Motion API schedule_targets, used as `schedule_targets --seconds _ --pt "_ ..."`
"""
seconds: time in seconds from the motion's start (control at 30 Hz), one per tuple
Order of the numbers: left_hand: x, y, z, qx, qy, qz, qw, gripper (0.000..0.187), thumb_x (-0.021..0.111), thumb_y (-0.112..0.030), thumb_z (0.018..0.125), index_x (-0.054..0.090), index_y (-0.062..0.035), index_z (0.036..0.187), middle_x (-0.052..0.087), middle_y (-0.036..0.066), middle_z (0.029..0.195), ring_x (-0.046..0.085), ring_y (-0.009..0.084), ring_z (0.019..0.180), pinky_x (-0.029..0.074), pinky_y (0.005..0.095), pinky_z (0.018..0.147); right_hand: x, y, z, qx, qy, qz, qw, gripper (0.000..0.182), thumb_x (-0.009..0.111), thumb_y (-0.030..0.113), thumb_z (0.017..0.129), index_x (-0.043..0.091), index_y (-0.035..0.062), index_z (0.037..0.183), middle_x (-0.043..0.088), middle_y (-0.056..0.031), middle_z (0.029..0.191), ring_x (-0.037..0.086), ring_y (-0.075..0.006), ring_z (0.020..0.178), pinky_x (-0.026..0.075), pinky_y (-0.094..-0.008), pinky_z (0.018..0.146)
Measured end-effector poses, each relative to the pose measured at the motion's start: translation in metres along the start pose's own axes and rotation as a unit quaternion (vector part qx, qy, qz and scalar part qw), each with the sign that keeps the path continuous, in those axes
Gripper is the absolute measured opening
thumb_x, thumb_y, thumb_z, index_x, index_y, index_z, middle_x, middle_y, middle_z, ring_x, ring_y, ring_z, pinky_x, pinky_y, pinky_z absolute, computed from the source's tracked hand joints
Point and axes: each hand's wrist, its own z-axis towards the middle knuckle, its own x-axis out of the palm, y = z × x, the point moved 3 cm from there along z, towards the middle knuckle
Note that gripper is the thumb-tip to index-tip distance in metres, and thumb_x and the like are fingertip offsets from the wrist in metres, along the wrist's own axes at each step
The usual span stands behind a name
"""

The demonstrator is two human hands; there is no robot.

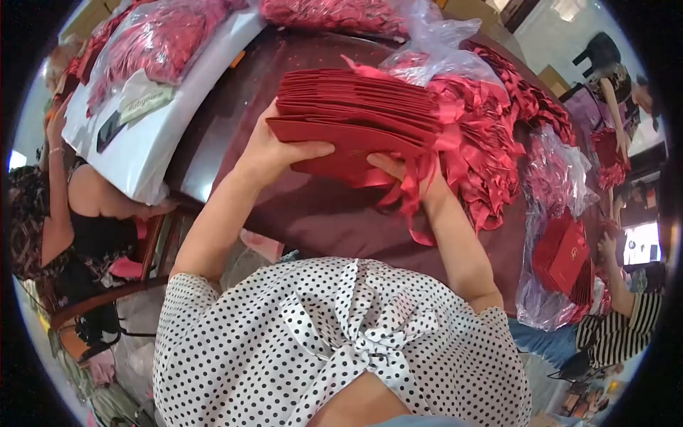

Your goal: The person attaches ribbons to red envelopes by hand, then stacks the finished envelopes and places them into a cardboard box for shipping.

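Note:
Both my hands grip a thick stack of flat red gift bags [356, 135], raised over the table with the edges fanned upward. My left hand [274, 146] clasps the left end, its thumb across the front face. At the right end my right hand [409, 171] holds the stack low, its thumb on the front and its other fingers partly hidden by ribbon. Loose red ribbons [413, 196] hang from that end around my right hand. A large heap of red ribbons [480, 142] lies just beyond it, partly in clear plastic.
A dark red cloth [320, 220] covers the table. At left, a white package [171, 107] bears a plastic bag of red ribbons [160, 50] and a phone [109, 131]. Another red bag stack [562, 260] lies at right. Other people sit on both sides.

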Motion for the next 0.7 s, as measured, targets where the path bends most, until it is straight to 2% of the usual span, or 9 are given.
schedule_targets --seconds 0.03,0.1,0.13,0.23,0.33,0.4,0.47,0.57,0.7 --pt "-0.002 0.004 -0.003 -0.002 -0.005 0.001 1.0 0.067 0.081 -0.003 0.055 0.049 -0.0032 0.114 0.058 0.005 0.107 0.055 0.0144 0.096 0.044 0.0305 0.088 -0.005 0.001 0.0 -0.001 0.059 -0.184 0.981 0.056 0.046 0.036 0.088 0.032 0.0046 0.132 0.038 -0.0174 0.133 0.053 -0.0341 0.105 0.043 -0.0524 0.091" --pt "-0.005 0.001 -0.009 0.088 0.009 0.073 0.993 0.067 0.081 -0.003 0.056 0.049 -0.0034 0.115 0.059 0.004 0.108 0.055 0.0141 0.097 0.044 0.0302 0.088 -0.002 -0.01 -0.007 0.03 0.126 0.176 0.976 0.057 0.043 0.04 0.089 0.033 0.0033 0.132 0.039 -0.0199 0.131 0.052 -0.0355 0.106 0.042 -0.0512 0.093" --pt "-0.006 0.001 -0.011 0.11 0.017 0.087 0.99 0.067 0.081 -0.003 0.057 0.048 -0.0036 0.115 0.058 0.004 0.108 0.055 0.0139 0.098 0.044 0.0299 0.088 0.0 0.003 -0.003 -0.012 0.098 -0.153 0.983 0.059 0.041 0.043 0.089 0.032 0.0027 0.132 0.038 -0.021 0.132 0.049 -0.0365 0.109 0.041 -0.0517 0.094" --pt "-0.013 0.035 -0.003 0.107 0.024 0.073 0.991 0.062 0.08 0.0 0.058 0.048 -0.0041 0.112 0.059 0.003 0.106 0.055 0.0126 0.098 0.044 0.0295 0.087 0.009 -0.025 0.002 0.164 0.04 0.574 0.801 0.042 0.058 0.005 0.081 0.047 0.0026 0.122 0.052 -0.0118 0.12 0.049 -0.0285 0.112 0.043 -0.043 0.096" --pt "-0.018 0.06 0.005 0.063 0.054 0.098 0.992 0.06 0.079 0.0 0.059 0.049 -0.0039 0.11 0.059 0.003 0.105 0.054 0.0118 0.098 0.045 0.0296 0.087 0.018 -0.034 0.009 0.081 0.037 -0.097 0.991 0.041 0.063 0.007 0.079 0.05 0.0039 0.118 0.052 -0.0092 0.12 0.049 -0.0245 0.111 0.042 -0.0359 0.096" --pt "-0.021 0.065 0.005 0.045 0.06 0.092 0.993 0.059 0.079 0.0 0.06 0.049 -0.0039 0.11 0.06 0.003 0.104 0.055 0.0119 0.097 0.045 0.0295 0.086 0.019 -0.054 0.01 0.068 0.015 0.129 0.989 0.045 0.069 0.012 0.076 0.052 0.005 0.117 0.054 -0.0087 0.117 0.051 -0.0222 0.108 0.043 -0.0339 0.092" --pt "-0.021 0.063 0.003 0.033 0.047 0.088 0.994 0.062 0.077 0.001 0.061 0.047 -0.0037 0.116 0.059 0.003 0.105 0.054 0.0115 0.098 0.044 0.0285 0.087 0.018 -0.05 0.014 -0.028 0.011 -0.197 0.98 0.049 0.072 0.016 0.073 0.053 0.0058 0.117 0.055 -0.0091 0.116 0.052 -0.0221 0.107 0.044 -0.0346 0.091" --pt "-0.026 0.047 0.001 -0.009 0.102 0.041 0.994 0.081 0.081 -0.011 0.059 0.039 -0.0045 0.127 0.052 0.007 0.119 0.048 0.0152 0.109 0.038 0.0317 0.095 0.011 -0.045 0.018 0.081 0.035 -0.108 0.99 0.049 0.07 0.018 0.075 0.051 0.0068 0.119 0.054 -0.0096 0.118 0.05 -0.0234 0.11 0.041 -0.0358 0.094" --pt "-0.052 -0.037 0.003 0.232 0.143 0.249 0.929 0.128 0.083 -0.046 0.046 0.008 -0.0035 0.14 0.026 0.013 0.141 0.02 0.0236 0.133 0.016 0.037 0.108 -0.004 -0.007 0.03 0.179 0.067 -0.12 0.974 0.058 0.069 0.02 0.075 0.045 0.007 0.126 0.047 -0.0102 0.127 0.043 -0.023 0.119 0.034 -0.0371 0.102"
